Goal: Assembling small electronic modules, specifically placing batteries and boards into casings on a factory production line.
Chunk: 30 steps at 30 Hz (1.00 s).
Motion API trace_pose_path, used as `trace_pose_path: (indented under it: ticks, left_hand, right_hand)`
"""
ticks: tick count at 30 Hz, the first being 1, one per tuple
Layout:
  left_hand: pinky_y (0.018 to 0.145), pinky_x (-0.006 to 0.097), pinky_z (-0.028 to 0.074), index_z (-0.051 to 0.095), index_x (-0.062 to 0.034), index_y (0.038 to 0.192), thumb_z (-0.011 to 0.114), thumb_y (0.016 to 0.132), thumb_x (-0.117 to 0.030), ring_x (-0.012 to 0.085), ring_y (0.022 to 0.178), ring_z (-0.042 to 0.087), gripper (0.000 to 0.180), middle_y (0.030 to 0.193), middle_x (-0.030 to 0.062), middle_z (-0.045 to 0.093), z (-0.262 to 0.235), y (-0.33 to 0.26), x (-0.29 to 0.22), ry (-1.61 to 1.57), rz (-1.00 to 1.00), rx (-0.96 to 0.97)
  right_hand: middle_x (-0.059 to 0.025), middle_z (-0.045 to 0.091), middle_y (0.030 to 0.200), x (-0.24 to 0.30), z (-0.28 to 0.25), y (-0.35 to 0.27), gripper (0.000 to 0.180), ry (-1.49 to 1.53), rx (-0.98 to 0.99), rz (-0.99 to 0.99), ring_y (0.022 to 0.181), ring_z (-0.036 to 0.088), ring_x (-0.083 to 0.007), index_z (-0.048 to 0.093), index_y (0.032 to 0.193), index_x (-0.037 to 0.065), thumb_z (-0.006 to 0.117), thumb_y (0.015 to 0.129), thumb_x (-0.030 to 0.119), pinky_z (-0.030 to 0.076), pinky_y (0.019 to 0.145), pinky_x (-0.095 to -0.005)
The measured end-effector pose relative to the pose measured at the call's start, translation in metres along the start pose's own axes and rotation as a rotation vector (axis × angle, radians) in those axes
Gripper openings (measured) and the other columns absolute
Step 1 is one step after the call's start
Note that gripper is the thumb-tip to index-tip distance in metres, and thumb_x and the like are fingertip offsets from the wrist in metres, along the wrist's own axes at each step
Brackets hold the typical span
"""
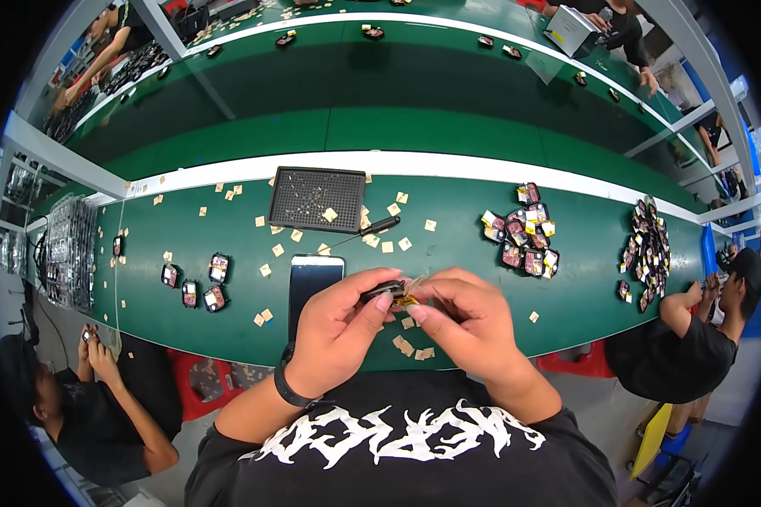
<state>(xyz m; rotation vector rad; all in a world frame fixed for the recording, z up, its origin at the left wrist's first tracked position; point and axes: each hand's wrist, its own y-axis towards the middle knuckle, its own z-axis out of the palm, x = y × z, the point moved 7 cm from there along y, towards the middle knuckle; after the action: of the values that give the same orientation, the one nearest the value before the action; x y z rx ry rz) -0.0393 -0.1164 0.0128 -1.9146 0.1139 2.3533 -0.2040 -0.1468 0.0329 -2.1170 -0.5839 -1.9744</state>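
Both of my hands meet over the near middle of the green bench. My left hand (338, 319) wears a dark wristband and grips a small black rounded device (384, 290) between thumb and fingers. Close against its right side, my right hand (473, 325) has thumb and forefinger closed by a yellow part and a bit of clear film; what exactly they pinch is hidden. A phone (314, 275) lies partly under my left hand. Beyond it are a black perforated tray (300, 221) and a screwdriver (384, 226) with a black handle.
Small beige squares (430, 226) are scattered over the bench. Similar devices lie in a small group (215, 297) at left, a cluster (533, 262) at right and a larger pile (647, 253) farther right. Stacked clear trays (69, 253) stand far left. Co-workers sit on both sides; a conveyor runs behind.
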Motion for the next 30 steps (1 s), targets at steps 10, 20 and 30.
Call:
trace_pose_path:
  ticks: [10, 20, 30]
  left_hand:
    - [0.086, 0.025, 0.056, 0.058, 0.0021, 0.135, 0.056, 0.104, -0.001, 0.0114, 0.1, 0.067, 0.031, 0.123, 0.0119, 0.069, -0.01, 0.001, 0.014, -0.235, -0.112, -0.096]
    - [0.096, 0.032, 0.056, 0.057, 0.0068, 0.134, 0.054, 0.104, 0.002, 0.0184, 0.111, 0.068, 0.031, 0.128, 0.0161, 0.068, -0.012, 0.0, 0.012, -0.147, -0.105, -0.09]
    - [0.084, 0.028, 0.055, 0.061, 0.0047, 0.135, 0.055, 0.104, -0.005, 0.0129, 0.095, 0.07, 0.033, 0.11, 0.0097, 0.075, -0.015, -0.005, -0.005, 0.451, 0.097, -0.042]
  right_hand:
    - [-0.0064, 0.07, 0.087, -0.008, 0.012, -0.011, 0.021, 0.027, -0.042, 0.131, 0.067, 0.06, -0.0065, 0.067, 0.118, -0.001, 0.069, 0.098, 0.005, 0.046, 0.058, -0.0218]
    - [-0.0098, 0.07, 0.086, -0.029, 0.029, -0.02, 0.013, 0.223, -0.056, 0.416, 0.063, 0.062, -0.0067, 0.051, 0.106, 0.002, 0.063, 0.1, 0.002, 0.05, 0.054, -0.0219]
    - [-0.0081, 0.072, 0.079, -0.036, 0.033, -0.019, 0.017, 0.241, -0.114, 0.496, 0.058, 0.057, -0.0039, 0.051, 0.101, 0.002, 0.067, 0.1, 0.007, 0.044, 0.05, -0.0214]
